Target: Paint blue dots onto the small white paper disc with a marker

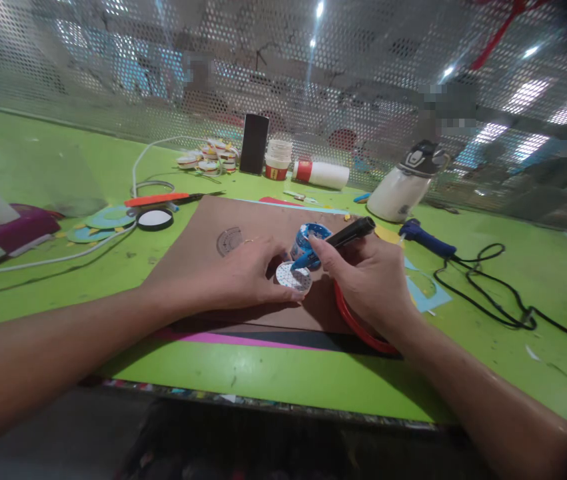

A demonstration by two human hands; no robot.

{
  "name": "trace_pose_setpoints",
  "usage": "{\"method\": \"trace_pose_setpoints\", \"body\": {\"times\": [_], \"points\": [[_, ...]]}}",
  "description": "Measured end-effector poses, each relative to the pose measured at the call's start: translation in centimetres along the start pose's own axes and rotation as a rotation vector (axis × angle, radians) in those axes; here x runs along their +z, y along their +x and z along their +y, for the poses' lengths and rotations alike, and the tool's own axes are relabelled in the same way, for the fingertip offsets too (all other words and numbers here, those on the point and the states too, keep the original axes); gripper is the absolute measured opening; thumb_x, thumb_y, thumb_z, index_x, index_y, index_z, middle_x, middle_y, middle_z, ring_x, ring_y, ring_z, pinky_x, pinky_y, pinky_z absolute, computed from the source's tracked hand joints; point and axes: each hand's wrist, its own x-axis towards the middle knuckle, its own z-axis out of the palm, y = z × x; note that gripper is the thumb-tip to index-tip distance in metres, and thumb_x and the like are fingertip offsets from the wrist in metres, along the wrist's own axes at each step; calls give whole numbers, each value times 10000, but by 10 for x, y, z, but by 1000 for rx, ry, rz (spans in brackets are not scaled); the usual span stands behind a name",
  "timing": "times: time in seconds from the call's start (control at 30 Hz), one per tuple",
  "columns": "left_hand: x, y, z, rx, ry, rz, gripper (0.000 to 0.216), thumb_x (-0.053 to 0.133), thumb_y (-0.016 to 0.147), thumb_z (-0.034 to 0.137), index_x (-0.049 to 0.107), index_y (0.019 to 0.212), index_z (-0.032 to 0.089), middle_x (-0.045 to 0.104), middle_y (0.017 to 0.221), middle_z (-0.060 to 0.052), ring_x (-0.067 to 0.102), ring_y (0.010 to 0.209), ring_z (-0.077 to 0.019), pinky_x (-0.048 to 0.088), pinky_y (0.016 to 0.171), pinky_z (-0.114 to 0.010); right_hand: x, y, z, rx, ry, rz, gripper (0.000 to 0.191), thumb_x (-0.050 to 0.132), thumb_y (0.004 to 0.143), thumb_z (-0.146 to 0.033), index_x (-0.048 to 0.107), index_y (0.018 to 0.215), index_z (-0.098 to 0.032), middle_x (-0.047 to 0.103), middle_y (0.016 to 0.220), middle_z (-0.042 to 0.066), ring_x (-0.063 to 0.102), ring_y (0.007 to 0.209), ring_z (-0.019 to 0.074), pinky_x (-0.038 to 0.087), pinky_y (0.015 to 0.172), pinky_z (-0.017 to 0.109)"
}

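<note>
My left hand [243,277] lies on a brown board [198,233], its fingertips pinching and steadying a small white patterned disc [293,276]. My right hand [370,280] grips a black pen-like tool [348,235] whose blue tip touches the disc's upper edge. Just behind the disc stands a blue-and-white roll of tape [308,239]. A red ring [358,323] curves out from under my right palm. A round printed mark [229,240] shows on the board to the left of my left hand.
The green table [263,373] carries a blue-handled tool [426,239] with a black cable [503,293] at the right, a white jug [403,187], a white tube [320,175], a black phone [254,143], stacked small discs [208,160], a black-rimmed round lid [154,219] and a purple device [3,233]. Perforated metal mesh [113,67] closes the back.
</note>
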Motion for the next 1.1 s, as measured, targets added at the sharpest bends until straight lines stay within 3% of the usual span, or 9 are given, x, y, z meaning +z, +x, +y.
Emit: {"method": "trace_pose_setpoints", "body": {"times": [0.37, 0.73, 1.1], "points": [[2, 1, -1, -2, 0, 2, 432, 741, 667, 541, 616, 905, 203, 643, 895, -34, 557, 802, -228, 383, 650, -332, 2, 3, 0, -52, 45, 12, 179, 700, 862, -322, 750, 798, -163, 765, 769, 20, 685, 686, 151, 520, 627, 262], [3, 1, -6, 32, 42, 8, 430, 735, 694, 541, 612, 929, 201, 636, 898, -35, 556, 800, -224, 383, 645, -321, 8, 6, 3, 6, 76, 69, 189, 744, 821, -350, 744, 770, -168, 741, 707, 0, 635, 601, 125, 495, 579, 251], [3, 3, -6, 27, 44, 9, 450, 741, 685, 560, 613, 920, 198, 634, 878, -32, 550, 783, -220, 364, 632, -316, 8, 6, 6, 45, 71, 2, 260, 669, 874, -403, 720, 841, -151, 756, 808, 57, 670, 703, 183, 519, 644, 308]]}}
